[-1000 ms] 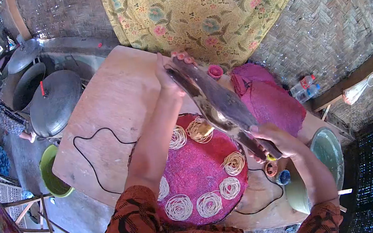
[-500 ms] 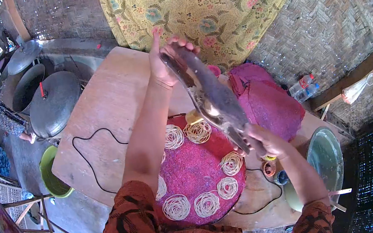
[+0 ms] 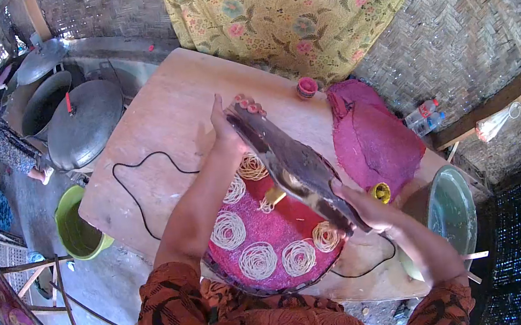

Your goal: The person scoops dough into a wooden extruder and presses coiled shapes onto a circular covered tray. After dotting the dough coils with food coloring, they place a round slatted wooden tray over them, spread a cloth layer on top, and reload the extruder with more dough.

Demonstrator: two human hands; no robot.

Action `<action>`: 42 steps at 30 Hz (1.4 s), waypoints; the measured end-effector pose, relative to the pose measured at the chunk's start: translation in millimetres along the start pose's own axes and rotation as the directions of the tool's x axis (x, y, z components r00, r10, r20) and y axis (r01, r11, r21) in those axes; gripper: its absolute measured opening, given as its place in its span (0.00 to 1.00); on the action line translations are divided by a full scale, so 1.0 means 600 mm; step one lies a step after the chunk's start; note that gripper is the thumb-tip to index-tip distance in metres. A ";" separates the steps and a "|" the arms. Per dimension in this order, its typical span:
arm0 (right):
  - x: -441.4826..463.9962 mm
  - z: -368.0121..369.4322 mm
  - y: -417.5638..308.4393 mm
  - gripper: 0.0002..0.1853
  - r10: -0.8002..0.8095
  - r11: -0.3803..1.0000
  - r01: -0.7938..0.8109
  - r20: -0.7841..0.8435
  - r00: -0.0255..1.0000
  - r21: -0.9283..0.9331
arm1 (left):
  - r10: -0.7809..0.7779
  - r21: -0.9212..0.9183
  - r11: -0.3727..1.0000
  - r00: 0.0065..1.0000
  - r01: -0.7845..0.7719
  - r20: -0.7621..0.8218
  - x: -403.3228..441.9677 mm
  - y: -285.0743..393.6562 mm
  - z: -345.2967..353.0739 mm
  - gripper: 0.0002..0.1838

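Note:
My left hand (image 3: 227,127) is closed around the upper end of a dark wooden two-handled press (image 3: 303,163). At its lower end my right hand (image 3: 366,204) grips it too. The press slants over a round tray (image 3: 262,225) lined with pink cloth. A yellowish metal cylinder (image 3: 272,196) pokes out beneath the press, with pale strands (image 3: 266,207) at its mouth. Coiled noodle rounds lie around the tray, among them a white one (image 3: 258,261) and a yellower one (image 3: 326,236). Part of the tray is hidden under the press.
A pink cloth bundle (image 3: 376,140) and a small pink cup (image 3: 306,87) sit on the wooden table (image 3: 155,110). Beside the bundle is a brass-coloured cup (image 3: 381,193). A clear tub (image 3: 453,216) stands at right, a green basin (image 3: 79,232) and lidded pot (image 3: 85,123) at left. A person is far left.
Both hands have brought the press lower and tilted it, with its cylinder now over the tray's middle. Pale strands show at the cylinder's mouth. The camera view has shifted slightly.

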State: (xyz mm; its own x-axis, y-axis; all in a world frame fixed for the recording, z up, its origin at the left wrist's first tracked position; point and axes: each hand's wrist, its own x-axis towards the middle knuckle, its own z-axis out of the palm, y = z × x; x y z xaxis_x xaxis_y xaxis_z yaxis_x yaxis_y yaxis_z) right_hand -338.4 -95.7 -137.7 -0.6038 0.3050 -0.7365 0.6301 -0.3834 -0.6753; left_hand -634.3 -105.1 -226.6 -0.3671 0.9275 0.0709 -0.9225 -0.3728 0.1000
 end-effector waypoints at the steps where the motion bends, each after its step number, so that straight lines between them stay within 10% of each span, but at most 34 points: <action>1: 0.007 -0.006 -0.001 0.33 -0.022 0.993 0.021 -0.005 1.000 -0.120 | 0.048 0.010 0.999 0.996 -0.049 0.071 0.002 0.008 0.000 0.25; 29: 0.002 0.016 0.004 0.33 -0.126 0.954 0.089 -0.112 0.986 -0.287 | 0.087 -0.074 0.993 0.996 -0.087 -0.009 -0.032 0.013 -0.007 0.25; 37: 0.017 0.026 0.028 0.33 -0.356 0.922 0.331 -0.101 0.929 -0.201 | 0.062 0.094 0.992 0.971 -0.085 0.230 -0.028 0.046 0.091 0.26; 42: -0.066 0.011 0.030 0.35 -0.106 0.986 0.105 -0.004 0.994 -0.133 | 0.058 0.026 0.998 0.997 -0.060 0.058 -0.068 -0.019 0.083 0.27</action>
State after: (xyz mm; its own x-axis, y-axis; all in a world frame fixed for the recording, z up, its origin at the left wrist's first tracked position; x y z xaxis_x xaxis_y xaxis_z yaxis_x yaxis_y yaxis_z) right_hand -306.6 -120.7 -120.6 -0.6652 0.3476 -0.6608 0.6229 -0.2297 -0.7479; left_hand -602.6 -139.9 -181.0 -0.4129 0.9008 0.1340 -0.8954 -0.4285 0.1211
